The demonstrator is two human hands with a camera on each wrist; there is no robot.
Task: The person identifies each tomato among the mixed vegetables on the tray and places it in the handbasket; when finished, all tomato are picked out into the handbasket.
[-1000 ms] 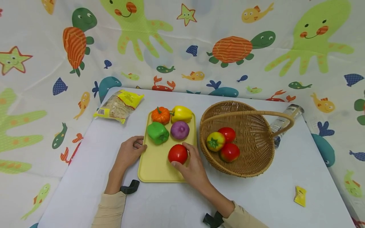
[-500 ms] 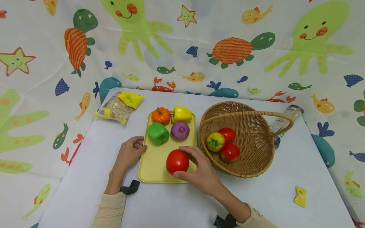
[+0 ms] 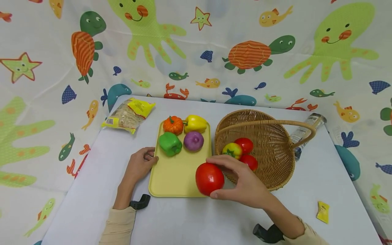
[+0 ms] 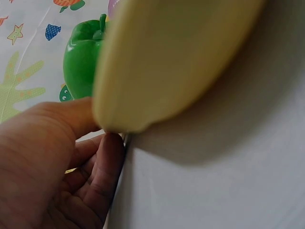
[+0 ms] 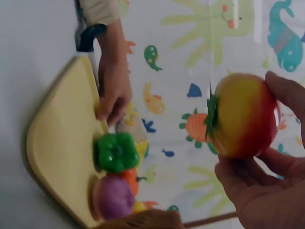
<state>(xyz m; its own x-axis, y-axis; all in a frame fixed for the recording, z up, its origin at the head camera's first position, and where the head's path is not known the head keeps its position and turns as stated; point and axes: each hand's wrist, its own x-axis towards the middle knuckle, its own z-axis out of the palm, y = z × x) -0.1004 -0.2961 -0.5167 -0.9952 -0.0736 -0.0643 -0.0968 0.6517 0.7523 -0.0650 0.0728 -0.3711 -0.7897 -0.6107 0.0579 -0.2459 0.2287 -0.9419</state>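
My right hand (image 3: pixel 249 185) holds a tomato (image 3: pixel 210 179) between thumb and fingers, raised over the right front corner of the yellow tray (image 3: pixel 171 180). The right wrist view shows the tomato's (image 5: pixel 244 116) yellow-and-red side and green leafy top. My left hand (image 3: pixel 139 165) grips the tray's left edge; the left wrist view has its thumb at the rim and fingers (image 4: pixel 107 176) below. On the tray's far half sit a green bell pepper (image 3: pixel 170 143), a purple onion (image 3: pixel 193 141), a small orange pumpkin (image 3: pixel 173 125) and a yellow pepper (image 3: pixel 196 123).
Right of the tray stands a wicker basket (image 3: pixel 272 149) with an arched handle (image 3: pixel 294 121), holding tomatoes (image 3: pixel 244 145). A clear packet (image 3: pixel 312 122) lies partly behind it. A yellow-ended bag (image 3: pixel 128 114) is at the back left, and a small yellow wrapper (image 3: pixel 323 211) at the right.
My right hand has lifted the tomato off the tray and carried it toward me, then rightward near the basket's front. My left hand has stayed at the tray's edge.
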